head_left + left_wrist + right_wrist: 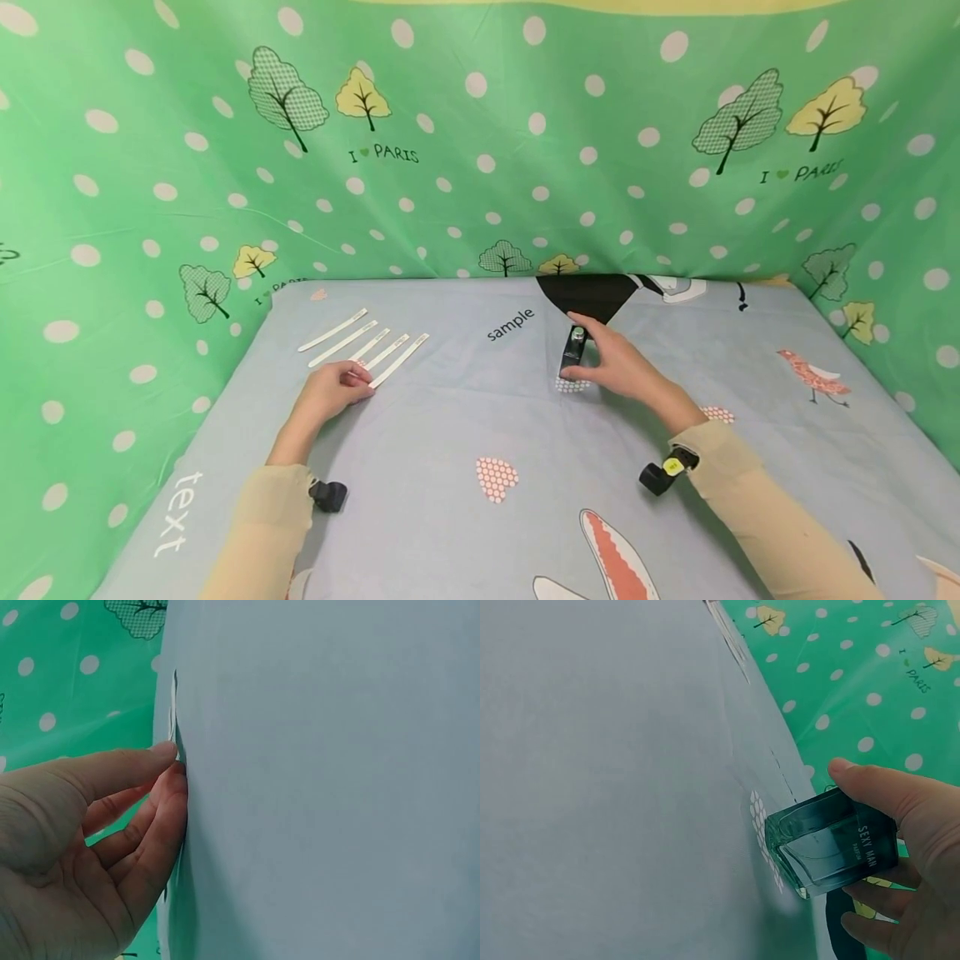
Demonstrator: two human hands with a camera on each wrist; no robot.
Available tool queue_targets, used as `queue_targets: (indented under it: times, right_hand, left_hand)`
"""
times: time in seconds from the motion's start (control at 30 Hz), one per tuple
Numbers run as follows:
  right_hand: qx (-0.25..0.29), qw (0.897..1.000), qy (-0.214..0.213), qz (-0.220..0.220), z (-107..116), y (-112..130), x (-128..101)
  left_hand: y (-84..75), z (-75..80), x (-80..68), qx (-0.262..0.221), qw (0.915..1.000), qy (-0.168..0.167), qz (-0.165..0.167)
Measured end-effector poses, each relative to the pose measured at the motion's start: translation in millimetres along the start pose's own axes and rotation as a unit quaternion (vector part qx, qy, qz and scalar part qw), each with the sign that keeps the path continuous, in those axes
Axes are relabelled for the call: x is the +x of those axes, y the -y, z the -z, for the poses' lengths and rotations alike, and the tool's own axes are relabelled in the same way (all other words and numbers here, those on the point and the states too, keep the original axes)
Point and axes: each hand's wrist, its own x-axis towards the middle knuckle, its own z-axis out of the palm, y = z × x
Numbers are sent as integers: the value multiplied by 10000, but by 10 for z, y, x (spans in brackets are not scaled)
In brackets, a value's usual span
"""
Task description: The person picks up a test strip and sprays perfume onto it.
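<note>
Our right hand (618,367) grasps the dark perfume bottle (573,352), standing on the grey cloth (465,417) toward its far middle. Our left hand (330,393), fingers relaxed, touches the nearest of the white paper strips (363,343) at far left.

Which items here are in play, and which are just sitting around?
In play:
- perfume bottle, gripped by the right hand
- white paper strips, five in a row; the left hand touches the nearest one

Lying about:
- printed table cloth
- green polka-dot backdrop
</note>
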Motion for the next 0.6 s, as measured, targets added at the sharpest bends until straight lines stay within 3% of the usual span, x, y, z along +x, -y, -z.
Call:
queue_targets:
  times: [0.27, 0.43, 0.6]
  right_hand:
    - [436, 9989, -153, 118, -22, -47, -13]
    - [808, 9964, -236, 109, -38, -65, -24]
    - [903, 9957, -211, 11, -55, -86, -31]
  left_hand:
    - [-8, -2, -8, -292, 9986, 220, 370]
    - [-38, 15, 12, -734, 9958, 296, 458]
    - [-60, 22, 16, -812, 9948, 294, 540]
